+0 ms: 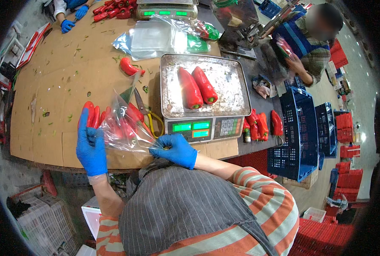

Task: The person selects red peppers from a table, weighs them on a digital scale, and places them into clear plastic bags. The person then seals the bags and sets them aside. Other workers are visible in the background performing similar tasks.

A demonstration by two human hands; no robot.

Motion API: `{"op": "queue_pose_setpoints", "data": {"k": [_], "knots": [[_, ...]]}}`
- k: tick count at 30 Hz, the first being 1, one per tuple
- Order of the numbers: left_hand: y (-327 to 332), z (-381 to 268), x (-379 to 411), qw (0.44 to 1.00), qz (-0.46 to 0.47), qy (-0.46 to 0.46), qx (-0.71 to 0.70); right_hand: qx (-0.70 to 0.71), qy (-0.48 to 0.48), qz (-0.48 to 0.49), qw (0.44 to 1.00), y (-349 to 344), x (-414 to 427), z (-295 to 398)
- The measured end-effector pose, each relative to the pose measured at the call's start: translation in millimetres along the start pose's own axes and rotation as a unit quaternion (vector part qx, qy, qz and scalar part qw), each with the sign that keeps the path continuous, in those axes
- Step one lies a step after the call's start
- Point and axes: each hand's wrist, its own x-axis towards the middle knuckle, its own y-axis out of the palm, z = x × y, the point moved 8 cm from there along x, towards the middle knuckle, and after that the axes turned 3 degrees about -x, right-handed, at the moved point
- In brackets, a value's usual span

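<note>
My right hand (177, 151), in a blue glove, pinches the edge of a clear plastic bag (135, 140). The bag spreads leftward to my left hand (92, 145), also blue-gloved, beside several red peppers (95, 116). Whether the left fingers grip the bag or a pepper cannot be made out. More red peppers show through the film. Scissors (139, 101) with yellow handles (161, 123) lie just beyond the bag, partly covered. Two red peppers (198, 88) rest side by side on the metal pan (231, 92) of a digital scale (206, 129), right of the bag.
A curved red pepper (129, 66) lies behind the scissors. Flat clear bags (151, 38) are stacked beyond the scale. More peppers (260, 124) lie right of it, near blue crates (300, 134). A person (305, 48) holds a bagged item; another's gloved hands (67, 26) are at far left.
</note>
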Motion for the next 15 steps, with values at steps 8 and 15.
{"op": "queue_pose_setpoints", "data": {"k": [8, 15], "knots": [[-77.3, -45.3, 21.1, 0.972, -0.191, 0.136, 0.018, -0.062, -0.111, -0.17, 0.977, -83.6, -17.3, 37.7], [44.0, -14.2, -6.4, 0.927, 0.151, 0.161, 0.304, -0.334, -0.125, -0.397, 0.846, -170.6, -31.8, 24.9]]}}
